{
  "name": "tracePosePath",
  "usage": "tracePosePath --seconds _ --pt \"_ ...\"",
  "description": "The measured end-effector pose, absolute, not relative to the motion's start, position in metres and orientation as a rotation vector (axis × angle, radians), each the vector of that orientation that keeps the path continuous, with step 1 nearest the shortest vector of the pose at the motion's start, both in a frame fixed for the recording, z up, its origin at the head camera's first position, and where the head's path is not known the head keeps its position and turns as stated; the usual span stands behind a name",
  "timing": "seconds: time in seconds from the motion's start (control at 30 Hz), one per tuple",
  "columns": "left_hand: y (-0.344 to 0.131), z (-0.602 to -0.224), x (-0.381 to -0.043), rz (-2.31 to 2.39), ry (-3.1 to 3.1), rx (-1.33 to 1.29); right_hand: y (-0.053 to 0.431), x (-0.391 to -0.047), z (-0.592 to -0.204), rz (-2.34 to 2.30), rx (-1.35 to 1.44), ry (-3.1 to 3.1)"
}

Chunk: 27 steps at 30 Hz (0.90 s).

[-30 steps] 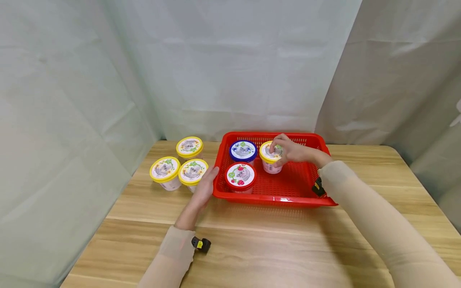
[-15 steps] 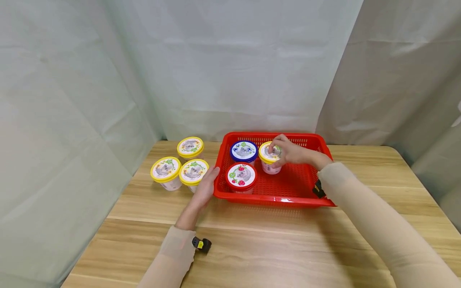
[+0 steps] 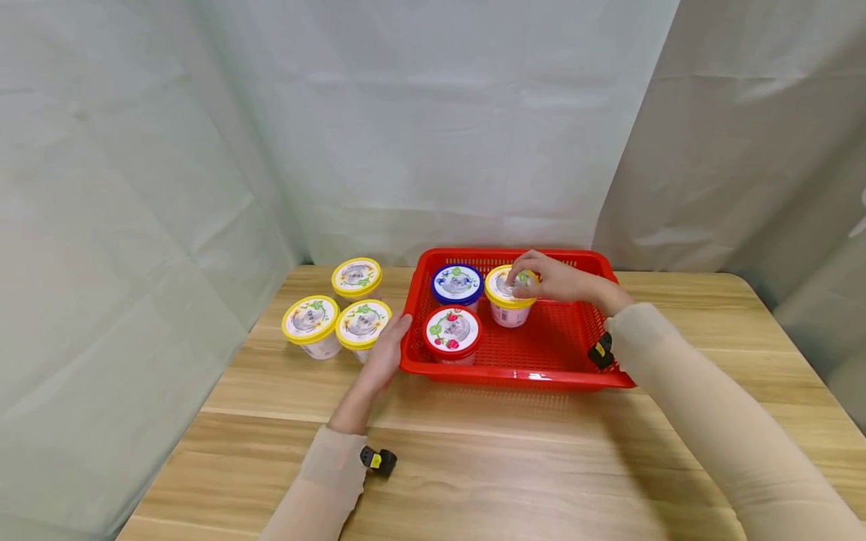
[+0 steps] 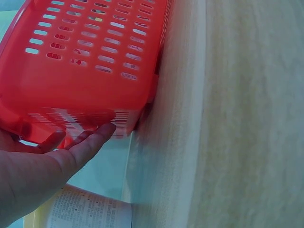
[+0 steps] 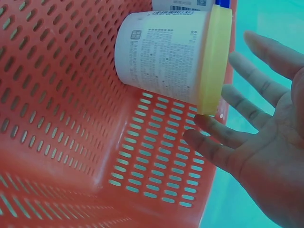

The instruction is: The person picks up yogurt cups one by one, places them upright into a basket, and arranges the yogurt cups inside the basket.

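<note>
A yellow-lidded paper tub (image 3: 510, 300) stands upright inside the red plastic basket (image 3: 528, 375). Over its lid, my right hand (image 3: 555, 279) has its fingers spread; in the right wrist view the fingertips are right at the rim of the yellow lid (image 5: 216, 61) and none curl round it. Beside this tub are a blue-lidded tub (image 3: 457, 284) and, nearer the front, a red-lidded tub (image 3: 452, 331). My left hand (image 3: 384, 352) rests against the basket's left end, its fingers (image 4: 92, 142) fairly straight along the slotted wall.
Left of the basket, three yellow-lidded tubs stand on the wooden table (image 3: 473, 466): a back one (image 3: 356, 276), a left one (image 3: 310, 319) and a right one (image 3: 364, 323) close to my left hand. A pale cloth backdrop (image 3: 433, 135) hangs behind.
My right hand's fingers have loosened from the yellow-lidded tub, and the hand has shifted slightly up and right. The tub stays in place in the basket. My left hand is unmoved.
</note>
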<state>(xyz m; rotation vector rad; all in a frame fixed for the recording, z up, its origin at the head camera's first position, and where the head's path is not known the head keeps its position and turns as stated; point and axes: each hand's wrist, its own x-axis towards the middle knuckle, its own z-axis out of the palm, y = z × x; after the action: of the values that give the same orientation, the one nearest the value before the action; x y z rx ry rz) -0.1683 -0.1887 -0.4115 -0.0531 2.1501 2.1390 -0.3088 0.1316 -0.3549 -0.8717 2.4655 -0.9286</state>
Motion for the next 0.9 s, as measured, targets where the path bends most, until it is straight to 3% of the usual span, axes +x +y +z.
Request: tracePosePath --seconds 0.9 --pt "-0.19 -0.41 -0.171 2.124 2.156 -0.06 0.164 -0.302 -0.314 -0.934 -0.89 2.605"
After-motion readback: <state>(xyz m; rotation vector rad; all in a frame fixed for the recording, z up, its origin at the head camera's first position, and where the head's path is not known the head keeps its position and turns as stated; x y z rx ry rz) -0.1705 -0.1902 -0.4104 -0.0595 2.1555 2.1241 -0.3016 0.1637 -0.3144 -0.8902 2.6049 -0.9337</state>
